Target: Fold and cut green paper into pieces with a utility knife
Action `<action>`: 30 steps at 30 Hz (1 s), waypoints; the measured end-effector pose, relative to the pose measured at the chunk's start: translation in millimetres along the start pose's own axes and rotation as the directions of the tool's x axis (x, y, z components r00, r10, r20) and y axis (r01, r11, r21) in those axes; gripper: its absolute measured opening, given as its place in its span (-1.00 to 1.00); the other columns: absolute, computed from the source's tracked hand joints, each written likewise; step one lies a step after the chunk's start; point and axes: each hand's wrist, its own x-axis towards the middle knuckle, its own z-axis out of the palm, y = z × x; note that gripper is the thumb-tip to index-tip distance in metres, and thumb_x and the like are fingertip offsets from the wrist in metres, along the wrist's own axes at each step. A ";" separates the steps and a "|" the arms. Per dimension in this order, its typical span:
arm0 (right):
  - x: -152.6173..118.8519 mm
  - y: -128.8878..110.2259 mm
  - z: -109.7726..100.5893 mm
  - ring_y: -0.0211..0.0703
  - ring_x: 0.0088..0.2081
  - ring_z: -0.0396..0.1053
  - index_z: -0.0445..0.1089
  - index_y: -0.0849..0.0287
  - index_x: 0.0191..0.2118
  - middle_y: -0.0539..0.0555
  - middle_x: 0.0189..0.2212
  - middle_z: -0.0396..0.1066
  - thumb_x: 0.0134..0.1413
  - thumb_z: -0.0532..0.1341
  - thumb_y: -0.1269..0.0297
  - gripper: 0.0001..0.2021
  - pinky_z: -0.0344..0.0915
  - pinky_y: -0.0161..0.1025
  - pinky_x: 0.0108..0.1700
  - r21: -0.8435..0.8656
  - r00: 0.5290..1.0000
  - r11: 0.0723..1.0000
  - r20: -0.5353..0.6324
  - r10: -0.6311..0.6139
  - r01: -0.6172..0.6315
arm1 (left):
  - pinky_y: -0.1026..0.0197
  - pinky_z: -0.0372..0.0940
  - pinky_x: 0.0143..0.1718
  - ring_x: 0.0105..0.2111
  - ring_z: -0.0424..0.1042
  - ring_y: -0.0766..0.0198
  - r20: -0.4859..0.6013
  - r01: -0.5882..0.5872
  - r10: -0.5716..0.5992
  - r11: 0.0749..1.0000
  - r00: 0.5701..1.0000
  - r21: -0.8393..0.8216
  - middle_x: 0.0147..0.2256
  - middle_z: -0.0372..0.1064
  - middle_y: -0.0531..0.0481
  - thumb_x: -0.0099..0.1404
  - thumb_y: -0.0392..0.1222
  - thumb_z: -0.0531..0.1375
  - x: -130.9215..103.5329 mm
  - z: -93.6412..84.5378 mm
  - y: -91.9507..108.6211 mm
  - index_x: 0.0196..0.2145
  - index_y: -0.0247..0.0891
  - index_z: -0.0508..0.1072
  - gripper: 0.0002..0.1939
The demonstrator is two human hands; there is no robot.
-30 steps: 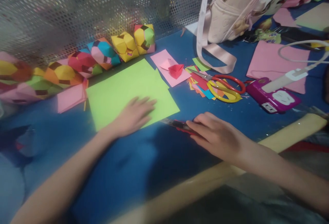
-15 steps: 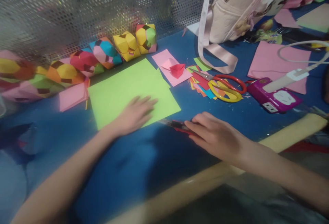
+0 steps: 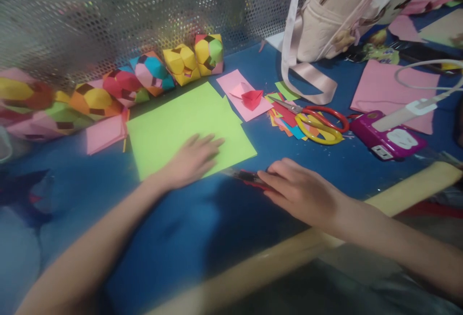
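1. Head view, upper left: a row of folded paper balls [image 3: 121, 86] in mixed colours stands against the perforated metal panel [image 3: 173, 1].
2. Left of centre: a pink paper stack [image 3: 104, 135] lies just beside the green paper [image 3: 173, 117]. Were the green paper dragged leftward, it could push this stack askew.
3. Centre: the green paper lies flat on the blue table [image 3: 162, 242], a further corner peeking out at its upper right. The left hand [image 3: 197, 158] rests palm down on it, fingers a little spread, gripping nothing. Lighter pressure could let the layers creep apart, leaving edges uneven.
4. Just right of centre: the cutter [image 3: 251, 177] points left, its blade near the lower edge of the green paper; whether it touches or goes beneath, I cannot tell. A slip leftward could bring it to the left fingers; a tilted or jerky pull could tear the edge or score the tabletop.
5. Right of centre: the right hand [image 3: 296, 187] is closed around the cutter's handle. A loose wrist might let the blade wander.
6. Farther right: scissors [image 3: 304, 109] lie across paper scraps [image 3: 288, 116], near a purple adapter [image 3: 388, 136]; a wide elbow swing could knock them.
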 end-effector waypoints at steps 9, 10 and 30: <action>0.9 -1.5 1.5 -0.11 -0.39 0.31 0.44 0.26 -0.24 0.15 -0.39 0.39 0.12 0.19 0.45 -0.89 0.25 -0.23 -0.42 -0.023 1.000 1.000 0.010 0.009 -0.009 | -0.15 -0.15 0.34 0.34 -0.03 0.11 0.049 -0.029 0.030 0.999 0.998 -0.027 0.31 0.07 -0.06 0.49 -0.07 -0.18 -1.4 -6.8 -5.7 0.12 -0.23 0.31 -0.56; 0.5 -1.1 2.0 -0.10 -0.39 0.30 0.44 0.26 -0.24 0.15 -0.39 0.39 0.12 0.19 0.45 -0.89 0.24 -0.23 -0.42 -0.022 1.000 1.000 0.007 0.006 -0.006 | -0.13 -0.14 0.34 0.35 -0.06 0.12 0.057 -0.049 0.050 0.999 0.997 -0.023 0.31 0.07 -0.04 0.49 -0.06 -0.18 -2.2 -7.7 -9.2 0.13 -0.21 0.32 -0.56; 4.8 -4.7 1.5 -0.10 -0.38 0.28 0.41 0.25 -0.22 0.14 -0.41 0.36 0.17 0.18 0.40 -0.91 0.21 -0.23 -0.40 -0.064 0.997 0.998 0.077 -0.021 0.026 | -0.13 -0.21 0.34 0.37 -0.14 0.13 0.003 -0.098 0.098 0.994 0.995 0.057 0.32 0.03 0.03 0.48 0.00 -0.13 -9.0 4.9 -31.8 0.20 -0.05 0.31 -0.56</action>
